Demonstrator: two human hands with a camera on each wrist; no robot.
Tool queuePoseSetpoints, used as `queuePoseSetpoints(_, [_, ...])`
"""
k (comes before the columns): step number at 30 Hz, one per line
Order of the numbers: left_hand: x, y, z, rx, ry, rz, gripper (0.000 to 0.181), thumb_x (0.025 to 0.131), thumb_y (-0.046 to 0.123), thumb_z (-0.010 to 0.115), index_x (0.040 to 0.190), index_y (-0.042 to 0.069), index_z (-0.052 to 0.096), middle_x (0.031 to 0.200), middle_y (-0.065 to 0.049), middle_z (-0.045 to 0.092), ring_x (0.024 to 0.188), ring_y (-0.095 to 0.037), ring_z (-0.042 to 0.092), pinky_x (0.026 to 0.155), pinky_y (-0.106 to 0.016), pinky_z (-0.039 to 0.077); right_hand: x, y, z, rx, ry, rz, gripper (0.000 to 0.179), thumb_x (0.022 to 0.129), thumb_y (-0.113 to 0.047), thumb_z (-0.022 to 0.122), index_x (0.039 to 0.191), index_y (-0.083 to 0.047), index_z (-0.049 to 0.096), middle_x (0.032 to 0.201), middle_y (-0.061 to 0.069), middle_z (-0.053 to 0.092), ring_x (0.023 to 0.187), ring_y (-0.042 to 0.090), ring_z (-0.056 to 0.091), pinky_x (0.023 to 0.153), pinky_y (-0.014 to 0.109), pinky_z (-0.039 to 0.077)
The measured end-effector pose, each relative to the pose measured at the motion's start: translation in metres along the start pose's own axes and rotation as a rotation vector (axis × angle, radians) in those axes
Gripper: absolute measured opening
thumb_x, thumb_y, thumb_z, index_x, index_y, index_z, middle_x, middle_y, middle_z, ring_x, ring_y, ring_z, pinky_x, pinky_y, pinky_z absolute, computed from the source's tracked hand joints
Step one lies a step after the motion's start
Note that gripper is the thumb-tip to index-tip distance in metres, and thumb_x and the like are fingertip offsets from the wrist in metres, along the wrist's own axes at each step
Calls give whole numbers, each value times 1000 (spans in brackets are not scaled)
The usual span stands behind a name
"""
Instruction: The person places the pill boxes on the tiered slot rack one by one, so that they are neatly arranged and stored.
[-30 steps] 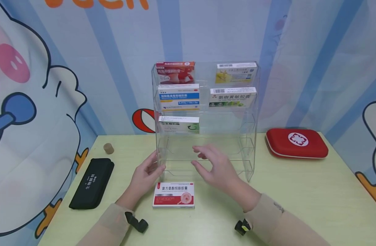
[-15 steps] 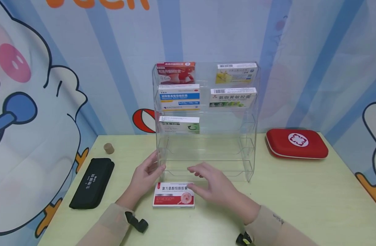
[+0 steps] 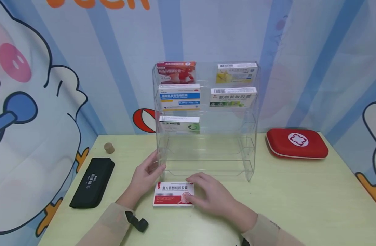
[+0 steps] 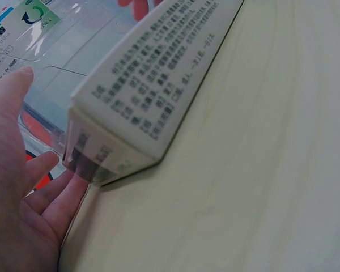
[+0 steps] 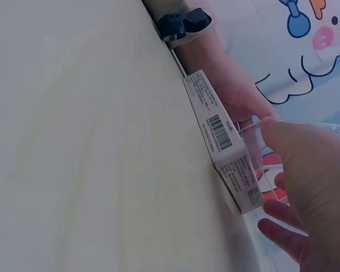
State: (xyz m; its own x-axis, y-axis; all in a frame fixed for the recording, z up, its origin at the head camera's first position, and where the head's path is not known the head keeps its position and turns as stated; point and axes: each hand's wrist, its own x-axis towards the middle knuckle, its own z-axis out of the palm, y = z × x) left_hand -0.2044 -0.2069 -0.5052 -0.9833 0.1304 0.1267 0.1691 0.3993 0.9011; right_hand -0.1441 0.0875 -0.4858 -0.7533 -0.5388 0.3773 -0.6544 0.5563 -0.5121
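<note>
A red-and-white medicine box (image 3: 171,199) lies flat on the table before a clear tiered display rack (image 3: 222,149). My left hand (image 3: 146,176) grips the rack's lower left side, thumb in front and fingers round behind. My right hand (image 3: 211,196) is at the box's right end, its thumb overlapping the front right corner and its index finger near the back edge. In the right wrist view, the thumb and fingers of that hand (image 5: 323,175) stand apart beside the box (image 5: 215,127). The left wrist view shows the box's printed side (image 4: 153,73) close by.
In the rack's upper tiers stand several medicine boxes, among them a red one (image 3: 176,73), a blue-and-white one (image 3: 179,98) and a green-and-white one (image 3: 179,125). A black case (image 3: 92,183) and a small cork (image 3: 109,148) lie left. A red zipped case (image 3: 297,143) lies right.
My right hand has come down from in front of the rack's lower tiers toward me, to the right end of the medicine box. The left hand has stayed on the rack.
</note>
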Motion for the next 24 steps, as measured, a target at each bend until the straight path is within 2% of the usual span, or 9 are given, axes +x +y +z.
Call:
queuePoseSetpoints(9, [0, 0, -3, 3, 1, -2, 71, 107, 34, 74, 169, 42, 42, 171, 0, 54, 150, -34, 62, 118, -50, 56, -4, 4, 6, -39, -16, -17, 60, 96, -43, 85, 144, -12, 69, 146, 3, 71, 137, 24, 69, 119, 45, 58])
queuePoseSetpoints(13, [0, 1, -3, 0, 1, 6, 71, 107, 31, 74, 170, 38, 42, 170, -3, 55, 149, -35, 62, 118, -51, 56, -5, 4, 7, -65, -48, 8, 61, 96, -45, 85, 146, -12, 68, 148, 5, 71, 139, 26, 69, 118, 46, 59])
queuePoseSetpoints(17, [-1, 2, -2, -2, -5, 0, 70, 107, 32, 74, 169, 41, 42, 170, 0, 54, 150, -33, 61, 119, -50, 56, -6, 5, 8, -86, -74, 38, 58, 98, -47, 82, 144, -13, 69, 146, 4, 73, 137, 26, 69, 116, 47, 60])
queuePoseSetpoints(24, [0, 1, -2, -18, -1, -5, 71, 107, 34, 75, 169, 40, 42, 169, -1, 55, 149, -34, 62, 119, -50, 56, -6, 6, 8, -52, -67, 17, 59, 97, -47, 84, 144, -15, 70, 146, 2, 71, 135, 24, 70, 116, 46, 60])
